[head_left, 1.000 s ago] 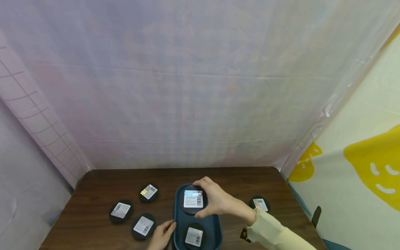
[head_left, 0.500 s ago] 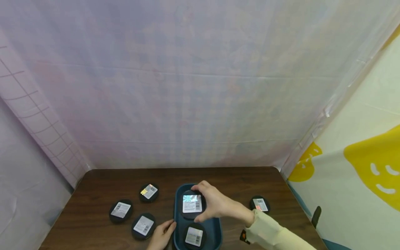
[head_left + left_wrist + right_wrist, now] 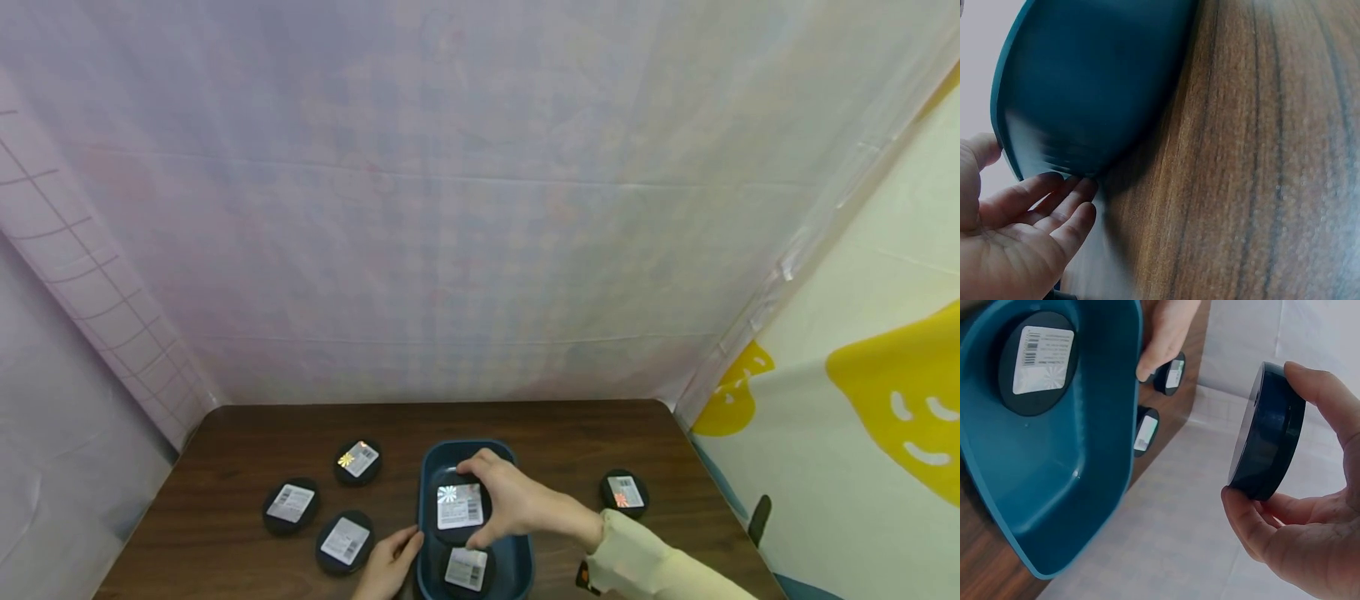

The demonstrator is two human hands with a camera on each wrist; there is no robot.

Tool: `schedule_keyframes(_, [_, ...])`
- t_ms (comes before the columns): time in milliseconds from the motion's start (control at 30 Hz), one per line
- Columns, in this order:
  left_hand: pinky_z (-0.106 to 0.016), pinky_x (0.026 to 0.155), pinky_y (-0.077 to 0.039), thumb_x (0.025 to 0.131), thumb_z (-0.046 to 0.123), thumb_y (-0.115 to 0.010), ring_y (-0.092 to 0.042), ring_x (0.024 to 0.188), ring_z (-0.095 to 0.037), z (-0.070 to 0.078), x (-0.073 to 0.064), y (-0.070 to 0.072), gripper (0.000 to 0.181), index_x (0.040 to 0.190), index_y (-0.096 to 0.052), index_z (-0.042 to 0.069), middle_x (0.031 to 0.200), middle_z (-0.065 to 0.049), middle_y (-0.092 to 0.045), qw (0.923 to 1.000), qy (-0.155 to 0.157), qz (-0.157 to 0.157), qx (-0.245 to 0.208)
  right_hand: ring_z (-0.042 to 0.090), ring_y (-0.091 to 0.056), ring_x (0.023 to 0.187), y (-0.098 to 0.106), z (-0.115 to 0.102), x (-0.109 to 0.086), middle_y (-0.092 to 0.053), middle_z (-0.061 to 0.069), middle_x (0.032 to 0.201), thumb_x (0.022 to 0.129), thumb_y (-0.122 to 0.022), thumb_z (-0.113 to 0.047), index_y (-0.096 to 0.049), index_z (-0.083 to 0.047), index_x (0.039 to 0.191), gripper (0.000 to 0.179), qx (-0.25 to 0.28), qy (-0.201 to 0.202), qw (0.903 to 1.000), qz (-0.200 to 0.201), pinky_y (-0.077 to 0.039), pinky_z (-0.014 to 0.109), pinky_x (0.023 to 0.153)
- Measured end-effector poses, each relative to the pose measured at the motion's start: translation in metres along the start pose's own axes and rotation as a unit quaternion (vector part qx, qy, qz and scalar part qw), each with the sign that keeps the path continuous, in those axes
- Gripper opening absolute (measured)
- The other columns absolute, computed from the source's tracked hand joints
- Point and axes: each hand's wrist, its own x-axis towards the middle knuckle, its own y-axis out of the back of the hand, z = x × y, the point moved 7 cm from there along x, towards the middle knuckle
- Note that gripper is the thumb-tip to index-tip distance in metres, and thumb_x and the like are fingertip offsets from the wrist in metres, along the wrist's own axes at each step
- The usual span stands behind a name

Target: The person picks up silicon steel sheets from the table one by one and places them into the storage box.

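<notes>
My right hand (image 3: 510, 500) grips a round, flat dark container (image 3: 1266, 434) by its edge, thumb on one side and fingertips on the other. Its top bears a white label. It is raised above a deep blue rectangular tray (image 3: 517, 546), as the right wrist view shows. A second such container (image 3: 1038, 362) lies label up inside the tray, towards the near end. My left hand (image 3: 387, 562) holds the tray's left side. In the left wrist view its thumb touches the rim and its fingertips meet the outer wall low down.
Several similar containers lie label up on the brown wooden table (image 3: 247, 450): three left of the tray, including a nearer one (image 3: 345, 542), and one (image 3: 624, 492) at the right beyond my right forearm. Hanging sheets (image 3: 435, 250) close off the back and sides.
My right hand, with the round container in its grip, has moved towards the near end of the tray, closer to the container lying there. My left hand has stayed in place.
</notes>
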Motion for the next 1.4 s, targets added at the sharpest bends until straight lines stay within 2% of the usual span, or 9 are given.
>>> schedule_keyframes(400, [-0.031,0.079,-0.050,0.094,0.018,-0.055,-0.061,0.096,-0.028,-0.003,0.001,0.000,0.036,0.110,-0.061,-0.014,0.105,-0.022,-0.066,0.9998,0.009,-0.015,-0.014,0.004,-0.047,0.093,-0.024,0.007,-0.002,-0.050,-0.002,0.108,0.057,-0.090,-0.027,-0.053,-0.004,0.122,0.078,-0.035,-0.015,0.9988,-0.031,-0.044,0.018,0.082])
schedule_keyframes(900, [-0.033,0.082,-0.050,0.094,0.018,-0.054,-0.061,0.099,-0.032,0.000,0.000,0.000,0.036,0.110,-0.061,-0.014,0.107,-0.024,-0.065,0.9996,0.013,-0.020,-0.015,0.002,-0.047,0.090,-0.040,0.014,-0.003,-0.049,-0.003,0.104,0.054,-0.091,-0.026,-0.054,-0.004,0.119,0.077,-0.042,-0.016,0.9982,-0.041,-0.044,0.017,0.080])
schedule_keyframes(1400, [-0.035,0.084,-0.049,0.095,0.018,-0.054,-0.059,0.101,-0.034,-0.002,0.000,0.000,0.037,0.111,-0.060,-0.015,0.109,-0.025,-0.064,0.9993,0.025,-0.021,-0.020,0.001,-0.047,0.086,-0.056,0.018,-0.004,-0.048,-0.005,0.098,0.051,-0.092,-0.026,-0.056,-0.004,0.117,0.078,-0.075,-0.012,0.9963,-0.040,-0.044,0.015,0.077])
